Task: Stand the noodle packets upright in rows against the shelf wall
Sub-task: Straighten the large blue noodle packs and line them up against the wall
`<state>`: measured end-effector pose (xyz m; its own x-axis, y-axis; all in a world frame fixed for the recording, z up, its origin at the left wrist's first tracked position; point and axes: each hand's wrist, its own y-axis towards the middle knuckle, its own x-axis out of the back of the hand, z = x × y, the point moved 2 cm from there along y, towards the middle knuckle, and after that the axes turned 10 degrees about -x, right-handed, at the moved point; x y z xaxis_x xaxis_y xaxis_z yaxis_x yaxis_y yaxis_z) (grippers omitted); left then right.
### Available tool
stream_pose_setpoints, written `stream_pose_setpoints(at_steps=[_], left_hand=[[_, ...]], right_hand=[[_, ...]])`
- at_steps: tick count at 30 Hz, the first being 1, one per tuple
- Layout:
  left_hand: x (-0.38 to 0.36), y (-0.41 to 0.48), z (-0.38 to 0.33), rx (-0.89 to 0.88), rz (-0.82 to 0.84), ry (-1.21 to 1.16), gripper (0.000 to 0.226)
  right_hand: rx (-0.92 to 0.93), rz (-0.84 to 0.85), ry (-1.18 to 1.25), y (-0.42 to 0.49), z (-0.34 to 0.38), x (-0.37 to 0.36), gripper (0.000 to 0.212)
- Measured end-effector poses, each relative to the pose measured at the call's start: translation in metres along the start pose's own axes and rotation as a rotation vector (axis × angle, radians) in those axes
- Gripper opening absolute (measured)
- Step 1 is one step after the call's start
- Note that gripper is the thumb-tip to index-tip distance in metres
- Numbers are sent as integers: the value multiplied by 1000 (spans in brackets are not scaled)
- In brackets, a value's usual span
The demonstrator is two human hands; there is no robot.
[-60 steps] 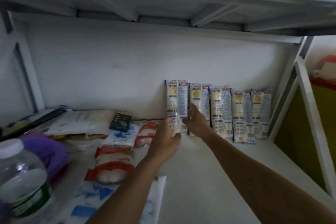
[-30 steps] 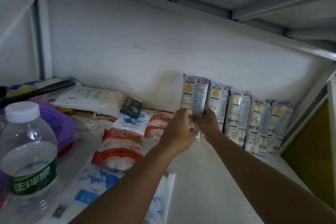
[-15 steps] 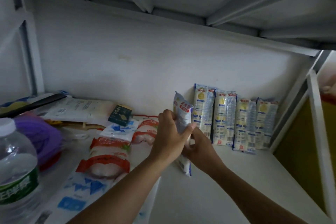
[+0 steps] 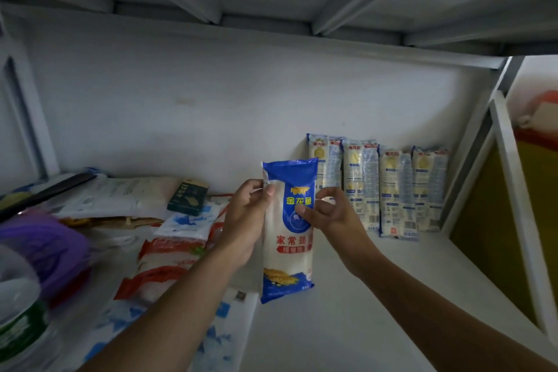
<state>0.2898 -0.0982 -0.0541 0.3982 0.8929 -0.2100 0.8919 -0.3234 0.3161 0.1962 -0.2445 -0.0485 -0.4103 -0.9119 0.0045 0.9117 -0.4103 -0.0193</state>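
I hold a blue-and-white noodle packet [image 4: 287,251] upright in front of me, above the shelf floor, its printed front facing me. My left hand [image 4: 246,220] grips its left edge near the top. My right hand [image 4: 327,214] pinches its right edge at about the same height. Behind it, several more noodle packets [image 4: 377,187] stand upright side by side against the white shelf wall [image 4: 211,118], their backs turned outward. The held packet hides part of the leftmost one.
Left of my hands lie red-and-white bags [image 4: 169,263], blue-and-white bags [image 4: 187,220], a small dark box [image 4: 187,197] and flat paper packs [image 4: 120,196]. A water bottle [image 4: 18,320] and a purple object [image 4: 39,248] sit at the near left. A shelf post [image 4: 519,196] bounds the right.
The leftmost packet has come away from the wall row. Both hands lifted it toward me and turned it so its front faces me.
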Motion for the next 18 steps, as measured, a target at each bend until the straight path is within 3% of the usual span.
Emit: stream_pose_setpoints(at_steps=[3, 9, 14, 18], left_hand=[[-2, -3, -10, -8, 26, -80, 24], [-11, -10, -26, -102, 39, -87, 28], [-13, -11, -32, -147, -10, -62, 27], [-16, -13, -37, -151, -45, -17, 30]], right_hand=[[9, -61, -55, -4, 3, -2, 49], [95, -45, -108, -17, 13, -5, 30], [155, -80, 11, -21, 29, 3, 21], [140, -163, 18, -25, 42, 9, 34]])
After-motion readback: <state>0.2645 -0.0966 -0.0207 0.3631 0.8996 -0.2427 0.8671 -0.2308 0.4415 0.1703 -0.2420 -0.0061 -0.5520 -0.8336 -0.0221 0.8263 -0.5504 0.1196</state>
